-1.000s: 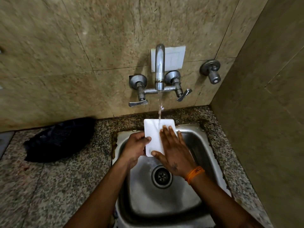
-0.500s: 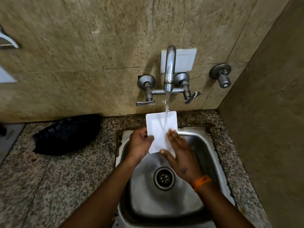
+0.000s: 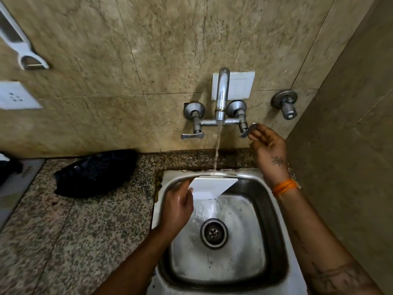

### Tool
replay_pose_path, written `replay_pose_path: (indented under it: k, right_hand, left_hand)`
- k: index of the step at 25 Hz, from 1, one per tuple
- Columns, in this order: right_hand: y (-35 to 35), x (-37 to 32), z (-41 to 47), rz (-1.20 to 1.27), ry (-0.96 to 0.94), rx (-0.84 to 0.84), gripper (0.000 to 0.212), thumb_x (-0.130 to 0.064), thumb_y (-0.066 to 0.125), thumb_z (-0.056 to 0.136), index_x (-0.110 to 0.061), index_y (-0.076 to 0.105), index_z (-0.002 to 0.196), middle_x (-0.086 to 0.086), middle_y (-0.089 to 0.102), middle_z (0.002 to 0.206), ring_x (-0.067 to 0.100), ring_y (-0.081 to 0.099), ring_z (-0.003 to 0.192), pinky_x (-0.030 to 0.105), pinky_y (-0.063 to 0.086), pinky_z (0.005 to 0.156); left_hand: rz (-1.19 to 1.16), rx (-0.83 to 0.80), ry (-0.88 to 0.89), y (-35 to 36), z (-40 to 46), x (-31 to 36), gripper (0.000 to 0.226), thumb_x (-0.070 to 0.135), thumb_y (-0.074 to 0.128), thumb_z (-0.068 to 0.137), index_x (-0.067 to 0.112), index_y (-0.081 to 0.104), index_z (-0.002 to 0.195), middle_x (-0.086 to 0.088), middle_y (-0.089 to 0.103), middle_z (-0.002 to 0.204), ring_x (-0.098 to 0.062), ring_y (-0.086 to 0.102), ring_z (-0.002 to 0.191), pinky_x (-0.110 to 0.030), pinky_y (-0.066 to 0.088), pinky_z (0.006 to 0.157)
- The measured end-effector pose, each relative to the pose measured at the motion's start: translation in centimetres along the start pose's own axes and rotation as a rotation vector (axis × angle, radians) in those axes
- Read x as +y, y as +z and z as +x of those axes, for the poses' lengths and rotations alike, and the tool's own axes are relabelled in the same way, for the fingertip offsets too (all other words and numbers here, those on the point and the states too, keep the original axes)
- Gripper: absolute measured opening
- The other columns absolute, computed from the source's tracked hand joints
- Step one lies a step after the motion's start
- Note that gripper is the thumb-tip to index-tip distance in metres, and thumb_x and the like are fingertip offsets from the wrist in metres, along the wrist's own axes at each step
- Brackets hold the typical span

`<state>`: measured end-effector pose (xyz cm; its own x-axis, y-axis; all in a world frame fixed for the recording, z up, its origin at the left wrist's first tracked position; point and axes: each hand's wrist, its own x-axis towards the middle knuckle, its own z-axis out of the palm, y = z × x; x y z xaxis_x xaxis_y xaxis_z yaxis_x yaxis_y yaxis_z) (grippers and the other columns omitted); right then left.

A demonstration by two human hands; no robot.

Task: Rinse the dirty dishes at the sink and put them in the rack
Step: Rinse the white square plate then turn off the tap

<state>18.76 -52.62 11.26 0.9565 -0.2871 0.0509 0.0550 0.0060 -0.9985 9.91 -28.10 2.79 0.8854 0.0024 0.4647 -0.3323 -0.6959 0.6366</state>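
There is only one camera, worn on the person's head. It looks forward and down, close over the steel sink (image 3: 274,211). It faces the tiled wall (image 3: 148,50), with the tap (image 3: 222,94) near the middle and the stone counter (image 3: 63,231) on the left.

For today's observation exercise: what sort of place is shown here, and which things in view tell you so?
Most likely a small home kitchen's washing-up corner: a steel sink set in a granite counter, a wall tap running, and a white plate held in the left hand.
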Motion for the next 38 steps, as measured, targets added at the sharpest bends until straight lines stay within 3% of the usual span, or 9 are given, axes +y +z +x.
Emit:
replay_pose_path:
  k: [6,10,15,18,20,26,31,35,38]
  right_hand:
    - [-0.2,1.1,-1.4,-0.348,-0.173,-0.107,0.072,0.001,0.055,0.090,-0.023,0.040,0.156,-0.002,0.054,0.150,0.006,0.050,0.137,0.032,0.047,0.109]
    - [-0.8,0.8,-3.9,-0.417,-0.216,-0.143,0.068,-0.006,0.063,0.096,-0.028,0.039,0.156,-0.010,0.050,0.150,-0.019,0.047,0.123,0.028,0.044,0.110]
    - [-0.9,2.1,-10.5,-0.391,-0.008,-0.440,0.056,-0.051,0.078,0.085,-0.046,0.058,0.137,-0.008,0.073,0.119,0.005,0.069,0.110,0.037,0.057,0.097]
    - [-0.6,2.6,-12.3,-0.394,-0.119,-0.368,0.038,-0.022,0.077,0.091,-0.034,0.069,0.127,-0.005,0.077,0.104,0.006,0.072,0.091,0.032,0.059,0.081]
    - [-0.2,2.4,-12.9,-0.492,-0.281,-0.239,0.030,-0.007,0.068,0.094,-0.023,0.076,0.119,-0.008,0.077,0.111,0.000,0.071,0.099,0.025,0.057,0.089]
    - [2.3,1.4,-14.8,-0.780,-0.529,-0.169,0.028,-0.006,0.068,0.092,-0.016,0.078,0.116,0.003,0.078,0.112,0.017,0.074,0.102,0.022,0.051,0.096]
    - [10.2,-0.4,-15.4,-0.662,-0.616,-0.278,0.031,-0.008,0.065,0.092,-0.020,0.076,0.118,0.001,0.078,0.110,0.019,0.074,0.097,0.031,0.059,0.088]
    - [21.5,-3.9,-17.1,-0.457,-0.655,-0.438,0.027,-0.018,0.066,0.093,-0.019,0.076,0.118,0.000,0.078,0.110,0.015,0.073,0.096,0.030,0.057,0.086]
    - [30.4,-7.3,-19.5,-0.378,-0.708,-0.620,0.034,-0.032,0.070,0.095,-0.015,0.073,0.124,0.000,0.077,0.111,0.013,0.071,0.093,0.029,0.057,0.083]
  left_hand:
    - [-0.062,-0.006,-0.029,-0.1,-2.0,0.0,0.038,0.003,0.062,0.096,0.008,0.066,0.133,-0.016,0.074,0.090,-0.025,0.068,0.076,-0.038,0.052,0.070]
    - [-0.046,0.013,-0.047,-0.1,-1.9,0.9,0.027,0.000,0.065,0.094,0.002,0.070,0.121,-0.012,0.075,0.088,-0.016,0.066,0.074,-0.019,0.048,0.069]
    - [-0.069,0.022,-0.114,-1.4,-1.2,1.0,0.018,-0.001,0.064,0.095,0.008,0.070,0.110,0.005,0.057,0.062,-0.008,0.054,0.054,-0.019,0.036,0.058]
    - [-0.125,-0.001,-0.079,-2.2,-2.0,0.4,0.023,0.005,0.061,0.099,0.016,0.070,0.116,0.013,0.063,0.071,-0.002,0.059,0.060,-0.025,0.046,0.060]
    - [-0.167,-0.030,-0.043,-2.8,-2.4,0.4,0.030,0.009,0.058,0.100,0.020,0.069,0.126,0.005,0.076,0.097,-0.007,0.070,0.082,-0.024,0.054,0.077]
    - [-0.129,-0.086,-0.027,-6.9,-3.2,1.6,0.044,0.037,0.071,0.095,0.018,0.068,0.135,-0.005,0.079,0.101,-0.002,0.069,0.078,-0.006,0.047,0.077]
    - [-0.066,0.021,-0.169,-15.2,-3.5,0.0,0.052,0.058,0.043,0.099,0.024,0.073,0.125,0.005,0.079,0.111,-0.006,0.072,0.098,-0.027,0.056,0.087]
    - [0.093,0.197,-0.237,-25.2,-3.4,-3.1,0.037,0.046,0.051,0.104,0.026,0.075,0.122,0.007,0.078,0.109,-0.001,0.068,0.091,-0.004,0.046,0.075]
    - [0.275,0.332,-0.253,-34.0,-3.9,-5.6,0.041,0.043,0.053,0.103,0.017,0.074,0.127,-0.001,0.079,0.113,-0.012,0.072,0.095,-0.007,0.042,0.074]
